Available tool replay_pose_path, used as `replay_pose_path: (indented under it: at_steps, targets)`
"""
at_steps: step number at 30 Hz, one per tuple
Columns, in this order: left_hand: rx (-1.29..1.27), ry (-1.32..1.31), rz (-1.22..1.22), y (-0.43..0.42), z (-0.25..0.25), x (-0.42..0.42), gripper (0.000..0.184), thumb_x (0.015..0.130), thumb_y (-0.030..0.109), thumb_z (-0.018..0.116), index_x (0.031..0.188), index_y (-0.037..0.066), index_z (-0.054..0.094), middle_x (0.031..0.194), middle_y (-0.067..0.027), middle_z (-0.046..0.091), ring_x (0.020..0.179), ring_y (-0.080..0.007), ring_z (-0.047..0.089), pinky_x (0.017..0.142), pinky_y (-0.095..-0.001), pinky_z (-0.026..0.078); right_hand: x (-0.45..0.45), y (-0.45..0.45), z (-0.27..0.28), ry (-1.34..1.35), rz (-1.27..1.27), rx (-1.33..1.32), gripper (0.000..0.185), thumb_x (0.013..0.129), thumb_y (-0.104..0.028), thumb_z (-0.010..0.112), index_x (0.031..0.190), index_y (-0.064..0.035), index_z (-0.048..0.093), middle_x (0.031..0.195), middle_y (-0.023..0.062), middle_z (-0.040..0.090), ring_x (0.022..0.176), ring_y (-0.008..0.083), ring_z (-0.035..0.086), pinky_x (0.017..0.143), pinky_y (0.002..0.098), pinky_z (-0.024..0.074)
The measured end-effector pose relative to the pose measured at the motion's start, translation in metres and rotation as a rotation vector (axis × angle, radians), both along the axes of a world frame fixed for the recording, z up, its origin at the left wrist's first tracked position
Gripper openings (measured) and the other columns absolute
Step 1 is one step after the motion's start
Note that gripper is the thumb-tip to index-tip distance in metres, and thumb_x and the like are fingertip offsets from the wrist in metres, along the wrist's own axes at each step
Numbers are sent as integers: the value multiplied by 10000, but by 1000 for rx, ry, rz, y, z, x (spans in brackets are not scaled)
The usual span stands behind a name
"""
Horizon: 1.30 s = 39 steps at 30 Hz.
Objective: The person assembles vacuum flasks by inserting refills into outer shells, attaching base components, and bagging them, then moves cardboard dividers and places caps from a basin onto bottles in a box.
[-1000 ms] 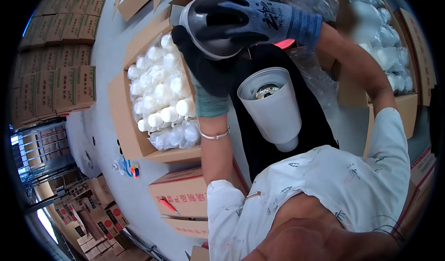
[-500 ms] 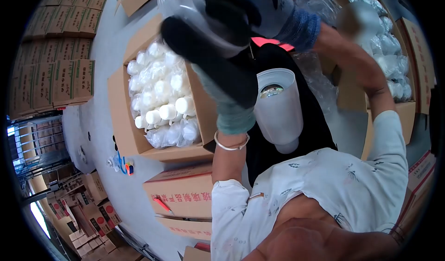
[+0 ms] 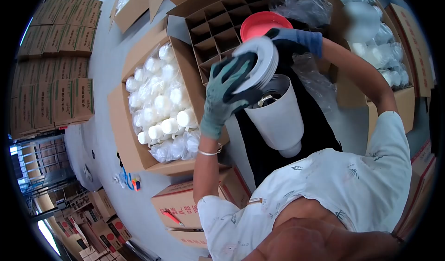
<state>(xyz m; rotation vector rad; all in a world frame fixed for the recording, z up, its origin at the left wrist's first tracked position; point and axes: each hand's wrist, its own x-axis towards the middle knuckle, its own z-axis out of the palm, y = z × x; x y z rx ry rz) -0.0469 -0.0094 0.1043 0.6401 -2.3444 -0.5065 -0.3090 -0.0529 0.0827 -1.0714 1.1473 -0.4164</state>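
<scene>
A white ringed plastic part [image 3: 265,66], round and tilted on edge, is held between my two gloved hands above my lap. My left hand [image 3: 225,87], in a green and black glove, grips its left side. At its upper right, my right hand [image 3: 294,42], in a blue and black glove, presses against the part; those fingers are partly hidden. Just below, a whitish cylindrical casing [image 3: 277,122] with a narrower end rests on my dark-clothed lap, its wide opening facing away from me. Something shiny [image 3: 269,98] shows inside that opening.
Left of my legs stands a carton [image 3: 183,166] of wrapped white parts. Ahead is a box with cardboard dividers [image 3: 222,23] and a red round piece [image 3: 264,23]. Another carton [image 3: 398,108] with bagged parts stands at right. A red cutter [image 3: 173,218] lies on a box at lower left.
Both hands have come lower and nearer the casing, with the white part turned on edge. My view has shifted, so the divided box and red round piece now show more fully.
</scene>
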Motion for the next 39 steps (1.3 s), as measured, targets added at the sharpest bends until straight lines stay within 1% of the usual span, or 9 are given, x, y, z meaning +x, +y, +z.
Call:
replay_pose_path:
  at_steps: [7, 9, 11, 12, 15, 23, 24, 27, 39]
  targets:
    - [328, -8, -119, 23, -23, 2, 513, 699, 218, 747, 1168, 54, 617, 1209, -106, 605, 1124, -311, 540, 948, -397, 438, 2, 39, -61, -293, -16, -597, 323, 934, -152, 505, 1241, -58, 547, 1241, 127, 546, 1139, 245, 541, 990, 357, 435]
    - [381, -56, -102, 24, -27, 0, 550, 677, 218, 760, 1179, 56, 605, 1224, -117, 589, 1143, -325, 525, 957, -405, 433, 25, 48, -32, 181, 372, -1179, 351, 921, -144, 534, 1263, -61, 533, 1235, 127, 537, 1140, 253, 533, 988, 360, 432]
    - [385, -50, -103, 25, -36, -2, 601, 646, 236, 776, 1188, 56, 590, 1237, -129, 573, 1159, -342, 509, 973, -419, 420, 32, 60, -41, -120, 79, -540, 350, 918, -178, 561, 1242, -50, 544, 1209, 131, 541, 1125, 242, 534, 972, 358, 439]
    - [369, -24, -114, 30, -42, 1, 633, 627, 254, 786, 1192, 56, 582, 1242, -134, 565, 1164, -353, 501, 984, -430, 410, 30, 54, -64, 236, 294, -1432, 375, 917, -249, 583, 1222, -33, 555, 1205, 131, 541, 1119, 222, 533, 967, 345, 439]
    - [273, -69, -76, 54, -42, 0, 801, 516, 348, 835, 1198, 41, 547, 1251, -170, 528, 1189, -391, 459, 1052, -482, 326, 41, 66, -40, -13, 226, -641, 436, 923, -375, 565, 1212, -49, 558, 1122, 137, 586, 1028, 218, 569, 927, 323, 462]
    - [544, 248, 85, 79, -50, -4, 680, 736, 221, 720, 1325, 24, 442, 1333, -174, 452, 1269, -322, 407, 1083, -399, 297, 28, 75, -40, -285, 255, -561, 402, 931, -192, 560, 1296, -38, 490, 1271, 137, 520, 1174, 230, 498, 1012, 343, 411]
    - [635, 352, 98, 78, -49, -6, 698, 759, 215, 707, 1358, 20, 408, 1357, -164, 436, 1283, -302, 398, 1083, -374, 297, 22, 72, -50, 27, 325, -1345, 390, 924, -190, 576, 1274, -31, 512, 1218, 114, 561, 1129, 187, 525, 987, 324, 425]
    - [654, 439, 105, 83, -44, -15, 766, 792, 288, 689, 1410, 12, 332, 1391, -148, 411, 1297, -265, 386, 1077, -346, 302, 27, 91, -28, -344, -104, -631, 381, 916, -226, 605, 1239, -37, 533, 1105, 124, 600, 1024, 195, 584, 895, 322, 487]
    - [755, 272, -28, 51, -49, 1, 594, 678, 142, 755, 1197, -9, 508, 1262, -142, 505, 1224, -266, 458, 1025, -369, 366, 26, 87, -25, -125, -50, -761, 349, 950, -289, 536, 1183, -32, 572, 1073, 103, 582, 1005, 191, 585, 900, 318, 475]
